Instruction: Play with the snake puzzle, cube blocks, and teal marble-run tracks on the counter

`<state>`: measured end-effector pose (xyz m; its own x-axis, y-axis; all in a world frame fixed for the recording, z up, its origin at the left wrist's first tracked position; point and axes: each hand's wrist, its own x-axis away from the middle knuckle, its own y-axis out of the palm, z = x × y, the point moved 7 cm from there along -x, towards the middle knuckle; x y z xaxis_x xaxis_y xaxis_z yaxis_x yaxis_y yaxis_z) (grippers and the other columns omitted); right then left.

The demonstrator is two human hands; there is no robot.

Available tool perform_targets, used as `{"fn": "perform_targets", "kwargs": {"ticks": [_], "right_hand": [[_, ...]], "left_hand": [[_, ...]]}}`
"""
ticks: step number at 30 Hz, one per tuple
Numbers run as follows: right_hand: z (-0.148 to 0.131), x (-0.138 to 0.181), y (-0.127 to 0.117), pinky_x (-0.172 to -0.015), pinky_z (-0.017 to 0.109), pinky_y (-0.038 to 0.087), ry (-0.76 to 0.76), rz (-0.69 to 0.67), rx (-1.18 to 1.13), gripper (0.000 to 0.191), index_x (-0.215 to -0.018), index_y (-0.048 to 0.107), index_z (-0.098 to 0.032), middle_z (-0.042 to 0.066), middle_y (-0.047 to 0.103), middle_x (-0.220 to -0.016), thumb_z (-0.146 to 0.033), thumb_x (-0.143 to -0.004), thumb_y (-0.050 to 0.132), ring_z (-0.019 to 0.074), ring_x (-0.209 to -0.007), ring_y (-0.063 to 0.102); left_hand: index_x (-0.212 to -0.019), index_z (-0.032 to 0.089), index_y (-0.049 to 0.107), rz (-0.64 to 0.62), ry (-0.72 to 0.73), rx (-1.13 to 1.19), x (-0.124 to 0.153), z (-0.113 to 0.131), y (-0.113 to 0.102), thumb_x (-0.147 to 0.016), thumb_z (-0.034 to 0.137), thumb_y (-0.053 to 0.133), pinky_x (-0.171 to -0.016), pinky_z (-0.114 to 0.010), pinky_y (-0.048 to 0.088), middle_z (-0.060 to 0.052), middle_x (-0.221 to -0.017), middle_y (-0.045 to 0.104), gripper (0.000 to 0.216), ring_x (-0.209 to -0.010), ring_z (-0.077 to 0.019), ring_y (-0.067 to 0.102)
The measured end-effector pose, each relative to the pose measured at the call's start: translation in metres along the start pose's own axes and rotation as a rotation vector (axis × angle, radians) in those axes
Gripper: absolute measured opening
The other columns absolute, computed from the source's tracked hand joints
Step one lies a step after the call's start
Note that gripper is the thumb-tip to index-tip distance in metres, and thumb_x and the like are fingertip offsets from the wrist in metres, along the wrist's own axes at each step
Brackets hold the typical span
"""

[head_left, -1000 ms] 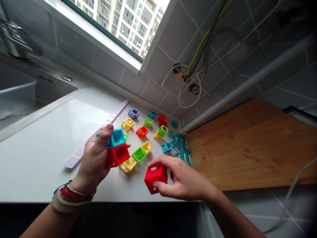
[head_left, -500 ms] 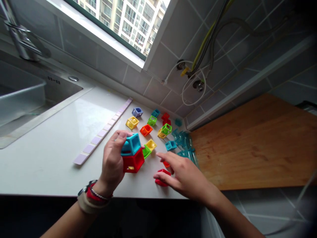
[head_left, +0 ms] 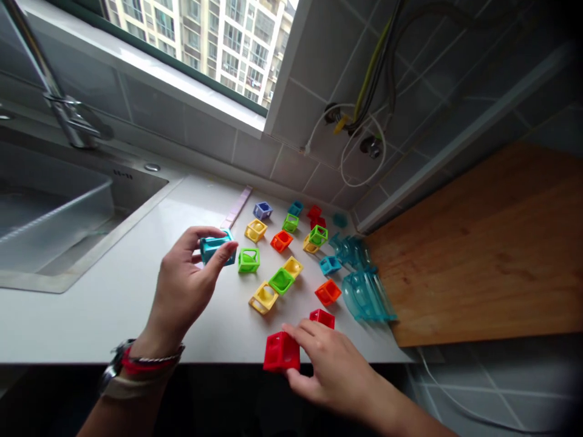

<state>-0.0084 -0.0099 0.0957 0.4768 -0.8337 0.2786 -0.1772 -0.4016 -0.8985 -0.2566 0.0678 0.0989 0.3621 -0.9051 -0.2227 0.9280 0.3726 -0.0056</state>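
My left hand [head_left: 186,285] grips a blue cube block [head_left: 217,249] between thumb and fingers, above the white counter. A red cube block [head_left: 281,352] is in my right hand [head_left: 330,364], pinched near the counter's front edge. Just behind those fingers, partly covered, sits another red block [head_left: 322,317]. Between the hands a yellow block [head_left: 264,297], a green block [head_left: 281,280] and a second yellow block [head_left: 293,267] form a diagonal row. A lone green block [head_left: 248,260] lies right of the blue one. An orange block [head_left: 328,292] rests beyond my right hand.
Several more coloured blocks lie toward the wall. Clear teal curved pieces [head_left: 367,294] sit against a wooden board [head_left: 473,261] on the right. A lilac strip [head_left: 237,208] lies at the back of the counter [head_left: 91,321]. The sink [head_left: 155,182] is on the left.
The blue and red blocks, together in my left hand before, are now apart: blue stays left, red is in my right hand. My left hand moved left, uncovering yellow and green blocks.
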Motion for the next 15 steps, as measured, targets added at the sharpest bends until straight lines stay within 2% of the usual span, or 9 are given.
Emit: {"fn": "perform_targets", "kwargs": {"ticks": [4, 7, 9, 12, 14, 15], "right_hand": [[0.011, -0.003, 0.018, -0.089, 0.042, 0.059, 0.042, -0.018, 0.187, 0.059, -0.146, 0.057, -0.02, 0.015, 0.067, -0.126, -0.029, -0.088, 0.063, 0.033, -0.109, 0.068], [0.013, -0.007, 0.021, -0.09, 0.042, 0.06, 0.044, 0.0, 0.204, 0.058, -0.149, 0.054, -0.018, 0.017, 0.064, -0.134, -0.027, -0.092, 0.062, 0.0323, -0.111, 0.068], [0.014, -0.005, 0.016, -0.092, 0.042, 0.06, 0.046, 0.037, 0.186, 0.063, -0.151, 0.051, -0.017, 0.017, 0.059, -0.142, -0.029, -0.091, 0.066, 0.0323, -0.114, 0.068], [0.013, 0.004, 0.003, -0.097, 0.043, 0.058, -0.021, 0.061, 0.098, 0.076, -0.156, 0.043, -0.022, 0.015, 0.052, -0.151, -0.037, -0.088, 0.074, 0.0318, -0.119, 0.066], [0.014, 0.015, -0.011, -0.102, 0.04, 0.056, -0.083, 0.074, 0.01, 0.073, -0.156, 0.044, -0.026, 0.012, 0.053, -0.151, -0.042, -0.091, 0.073, 0.0291, -0.122, 0.065], [0.018, 0.021, -0.018, -0.104, 0.039, 0.055, -0.097, 0.088, -0.03, 0.067, -0.154, 0.046, -0.028, 0.011, 0.054, -0.149, -0.043, -0.093, 0.07, 0.0276, -0.123, 0.064]], "left_hand": [[-0.111, 0.025, 0.07, -0.166, 0.185, -0.658, -0.001, -0.009, 0.005, -0.087, 0.041, 0.073, -0.089, -0.041, 0.049, -0.011, -0.112, 0.071, 0.029, -0.101, -0.0321, 0.065], [-0.117, 0.026, 0.067, -0.398, 0.184, -0.976, 0.01, -0.027, 0.02, -0.087, 0.032, 0.069, -0.089, -0.049, 0.048, -0.012, -0.116, 0.072, 0.031, -0.105, -0.0364, 0.065], [-0.12, 0.029, 0.066, -0.495, 0.163, -1.066, 0.017, -0.038, 0.026, -0.084, 0.024, 0.069, -0.097, -0.054, 0.046, -0.011, -0.118, 0.073, 0.036, -0.11, -0.0367, 0.065], [-0.125, 0.029, 0.064, -0.517, 0.172, -1.121, 0.019, -0.047, 0.03, -0.082, 0.016, 0.065, -0.111, -0.069, 0.03, -0.011, -0.123, 0.072, 0.045, -0.121, -0.0369, 0.062], [-0.13, 0.026, 0.062, -0.52, 0.194, -1.139, 0.018, -0.053, 0.033, -0.083, 0.016, 0.063, -0.112, -0.077, 0.022, -0.014, -0.129, 0.069, 0.048, -0.129, -0.0398, 0.056], [-0.133, 0.024, 0.06, -0.52, 0.211, -1.145, 0.017, -0.055, 0.034, -0.083, 0.016, 0.063, -0.112, -0.078, 0.023, -0.016, -0.133, 0.066, 0.05, -0.134, -0.0418, 0.052]]}}
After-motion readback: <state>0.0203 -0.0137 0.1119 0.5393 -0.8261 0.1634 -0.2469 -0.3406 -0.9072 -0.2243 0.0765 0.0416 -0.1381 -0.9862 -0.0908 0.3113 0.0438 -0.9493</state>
